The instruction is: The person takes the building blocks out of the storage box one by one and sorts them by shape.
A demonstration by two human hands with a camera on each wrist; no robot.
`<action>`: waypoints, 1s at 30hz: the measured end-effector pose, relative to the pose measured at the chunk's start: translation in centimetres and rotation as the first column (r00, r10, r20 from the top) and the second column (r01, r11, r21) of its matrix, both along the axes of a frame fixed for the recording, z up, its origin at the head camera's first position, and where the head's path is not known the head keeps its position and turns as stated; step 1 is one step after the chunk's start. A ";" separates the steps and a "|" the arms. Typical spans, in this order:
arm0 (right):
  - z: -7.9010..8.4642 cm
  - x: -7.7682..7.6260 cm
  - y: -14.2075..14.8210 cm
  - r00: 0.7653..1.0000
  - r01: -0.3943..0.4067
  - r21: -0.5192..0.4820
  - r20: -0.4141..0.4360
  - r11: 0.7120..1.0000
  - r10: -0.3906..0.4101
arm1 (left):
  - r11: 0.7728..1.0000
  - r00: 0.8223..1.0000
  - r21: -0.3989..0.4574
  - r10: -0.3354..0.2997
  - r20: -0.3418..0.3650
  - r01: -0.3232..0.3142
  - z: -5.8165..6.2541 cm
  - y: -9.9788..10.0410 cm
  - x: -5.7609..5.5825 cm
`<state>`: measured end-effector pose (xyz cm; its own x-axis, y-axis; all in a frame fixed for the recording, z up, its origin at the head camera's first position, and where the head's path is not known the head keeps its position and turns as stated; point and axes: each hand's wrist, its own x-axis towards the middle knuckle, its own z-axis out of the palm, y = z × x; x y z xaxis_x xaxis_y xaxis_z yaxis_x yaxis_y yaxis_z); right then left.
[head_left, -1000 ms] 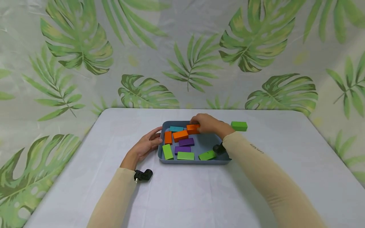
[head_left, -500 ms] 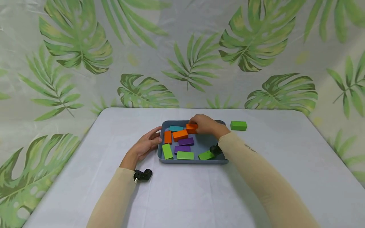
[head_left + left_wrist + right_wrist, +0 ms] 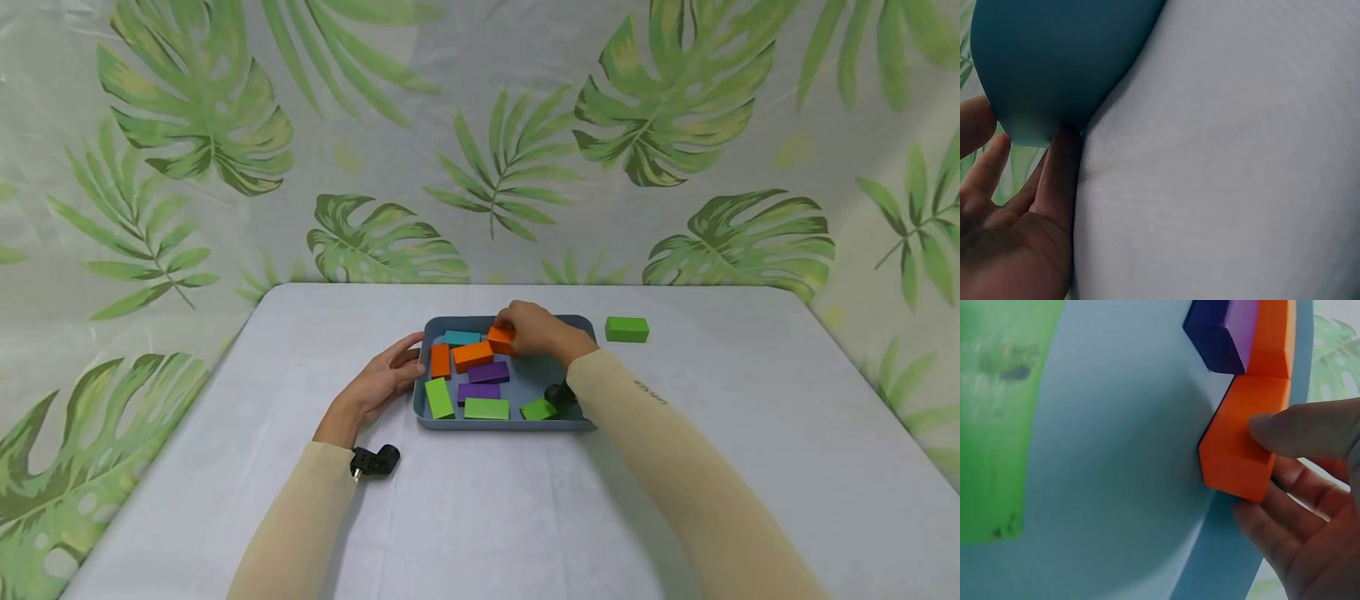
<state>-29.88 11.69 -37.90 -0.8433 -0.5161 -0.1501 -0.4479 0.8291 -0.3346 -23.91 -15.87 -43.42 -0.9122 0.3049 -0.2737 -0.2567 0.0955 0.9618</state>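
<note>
The right hand [image 3: 528, 327] pinches an orange block [image 3: 498, 340] near the tray's far edge [image 3: 461, 320], likely for control; the left hand [image 3: 381, 383], fingers loosely extended, touches its left edge, perhaps steadying it.

- Shows smooth, moulded plastic in the blue-grey tray [image 3: 1066, 62], with a soft satin sheen on the outer wall.
- Has an even, smooth satin finish on the orange block [image 3: 1241, 425], crisp at the edges.
- Repeats that smooth finish on the purple block [image 3: 1219, 337], paler along one lit edge.
- Bears dark smudges on the smooth face of the green block [image 3: 997, 431].
- Spreads as matt, finely textured, faintly creased fabric in the white cloth [image 3: 480, 517].
- Hangs as wrinkled, slightly shiny sheeting in the leaf-printed backdrop [image 3: 420, 167], cloth or plastic, hard to tell from here.
- Clings as matt, beige knit in the sleeves [image 3: 300, 517].
</note>
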 end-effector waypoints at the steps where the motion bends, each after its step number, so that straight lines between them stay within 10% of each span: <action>1: 0.0 0.0 -0.1 1.000 0.000 0.001 0.003 1.000 0.000 | 1.000 1.000 -0.002 0.004 0.002 -0.004 0.0 0.0 0.0; 30: 0.5 -0.2 0.9 0.999 0.008 -0.001 0.035 1.000 -0.008 | 1.000 1.000 0.010 -0.004 -0.017 0.004 0.3 0.0 0.4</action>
<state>-30.10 12.59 -37.45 -0.8416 -0.5096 -0.1789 -0.4296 0.8323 -0.3503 -23.53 -15.85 -43.09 -0.9155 0.3115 -0.2548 -0.2397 0.0864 0.9670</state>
